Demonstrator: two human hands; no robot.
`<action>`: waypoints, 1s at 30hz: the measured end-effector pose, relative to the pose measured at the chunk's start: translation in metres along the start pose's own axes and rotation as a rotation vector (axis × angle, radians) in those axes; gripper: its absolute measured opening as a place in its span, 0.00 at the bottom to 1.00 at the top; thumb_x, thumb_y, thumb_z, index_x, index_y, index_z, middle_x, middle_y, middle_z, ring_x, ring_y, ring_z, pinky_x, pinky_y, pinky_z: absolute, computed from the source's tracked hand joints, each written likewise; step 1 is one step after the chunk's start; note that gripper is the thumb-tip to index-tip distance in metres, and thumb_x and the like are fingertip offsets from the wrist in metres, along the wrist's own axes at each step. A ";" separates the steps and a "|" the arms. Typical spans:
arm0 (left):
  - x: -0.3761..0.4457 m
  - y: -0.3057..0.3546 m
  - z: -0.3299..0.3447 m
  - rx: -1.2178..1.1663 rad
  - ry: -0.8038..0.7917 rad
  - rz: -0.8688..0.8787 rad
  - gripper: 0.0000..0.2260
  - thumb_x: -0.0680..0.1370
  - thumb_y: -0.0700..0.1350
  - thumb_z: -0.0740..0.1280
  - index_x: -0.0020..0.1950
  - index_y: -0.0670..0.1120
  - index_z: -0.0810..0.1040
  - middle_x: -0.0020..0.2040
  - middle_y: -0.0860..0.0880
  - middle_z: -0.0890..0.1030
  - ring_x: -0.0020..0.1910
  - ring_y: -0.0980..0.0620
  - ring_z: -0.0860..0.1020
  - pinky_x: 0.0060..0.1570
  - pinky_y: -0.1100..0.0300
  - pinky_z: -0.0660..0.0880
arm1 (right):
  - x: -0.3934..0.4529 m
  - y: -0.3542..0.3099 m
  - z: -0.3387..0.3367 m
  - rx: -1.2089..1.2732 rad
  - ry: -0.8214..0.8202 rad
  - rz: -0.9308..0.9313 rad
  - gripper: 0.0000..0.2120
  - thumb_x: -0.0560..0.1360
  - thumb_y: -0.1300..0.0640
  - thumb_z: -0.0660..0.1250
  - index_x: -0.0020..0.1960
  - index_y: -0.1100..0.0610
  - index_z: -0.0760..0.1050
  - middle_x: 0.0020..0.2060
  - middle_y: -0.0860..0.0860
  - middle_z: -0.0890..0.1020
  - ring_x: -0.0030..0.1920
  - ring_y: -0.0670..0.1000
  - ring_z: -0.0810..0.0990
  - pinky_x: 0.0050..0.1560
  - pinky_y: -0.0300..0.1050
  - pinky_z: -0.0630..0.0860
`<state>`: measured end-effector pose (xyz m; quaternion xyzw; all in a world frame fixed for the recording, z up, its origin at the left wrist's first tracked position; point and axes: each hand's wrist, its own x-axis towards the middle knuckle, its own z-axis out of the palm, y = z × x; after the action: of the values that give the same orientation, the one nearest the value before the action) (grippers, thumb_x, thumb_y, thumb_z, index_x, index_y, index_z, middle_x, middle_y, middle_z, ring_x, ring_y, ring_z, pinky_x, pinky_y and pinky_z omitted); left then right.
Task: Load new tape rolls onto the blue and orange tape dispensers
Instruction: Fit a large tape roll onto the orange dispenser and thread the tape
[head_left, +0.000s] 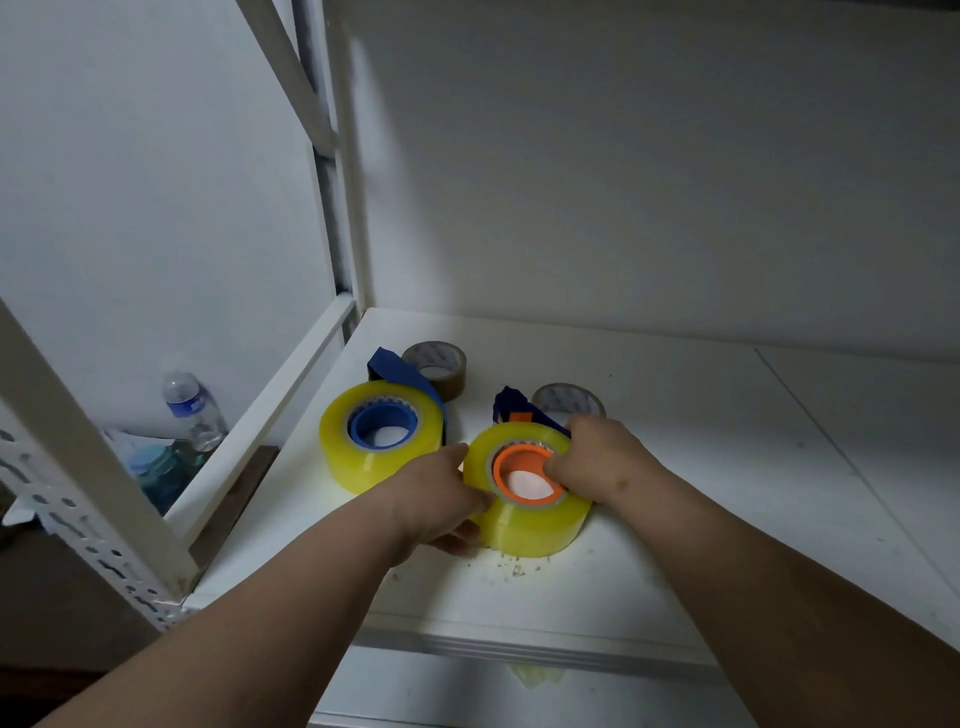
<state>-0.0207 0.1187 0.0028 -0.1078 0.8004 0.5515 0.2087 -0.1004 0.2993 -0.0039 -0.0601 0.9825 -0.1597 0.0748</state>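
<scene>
Two yellow clear tape rolls lie flat on the white shelf (675, 467). The left roll (363, 457) sits around the blue dispenser's hub (382, 422), whose blue handle (397, 370) sticks up behind it. The right roll (530, 525) sits around the orange dispenser's hub (519, 465); a dark blue handle (511, 402) rises behind it. My left hand (441, 499) grips the right roll's left side. My right hand (602, 460) holds its right side, with the thumb pressed at the orange hub's rim.
Two brown tape rolls stand behind: one (441, 364) at the back, one (569, 400) partly hidden by my right hand. White perforated rack posts (93, 519) frame the shelf's left. A water bottle (192, 410) stands lower left, beyond the rack.
</scene>
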 end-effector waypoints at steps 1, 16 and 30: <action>0.004 0.001 0.002 -0.020 -0.001 0.011 0.17 0.77 0.41 0.68 0.62 0.55 0.69 0.52 0.47 0.81 0.46 0.44 0.85 0.42 0.51 0.84 | 0.003 0.003 -0.001 0.009 0.011 -0.001 0.09 0.68 0.52 0.68 0.40 0.51 0.68 0.33 0.47 0.71 0.35 0.49 0.72 0.28 0.40 0.65; 0.038 0.023 0.014 0.661 0.070 0.219 0.30 0.78 0.53 0.66 0.78 0.57 0.60 0.74 0.45 0.64 0.67 0.44 0.73 0.66 0.55 0.69 | 0.017 0.018 0.002 -0.180 0.283 -0.146 0.20 0.67 0.46 0.63 0.56 0.53 0.73 0.60 0.55 0.70 0.62 0.61 0.67 0.58 0.53 0.67; 0.017 -0.001 -0.006 0.811 0.149 0.404 0.25 0.79 0.54 0.63 0.76 0.53 0.65 0.68 0.48 0.74 0.66 0.49 0.74 0.63 0.58 0.71 | -0.015 -0.008 0.007 -0.272 -0.013 -0.173 0.16 0.68 0.39 0.59 0.50 0.46 0.72 0.48 0.46 0.77 0.58 0.52 0.72 0.68 0.58 0.49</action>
<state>-0.0367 0.1138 -0.0037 0.1014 0.9694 0.2142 0.0639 -0.0837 0.2918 -0.0062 -0.1551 0.9857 -0.0307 0.0584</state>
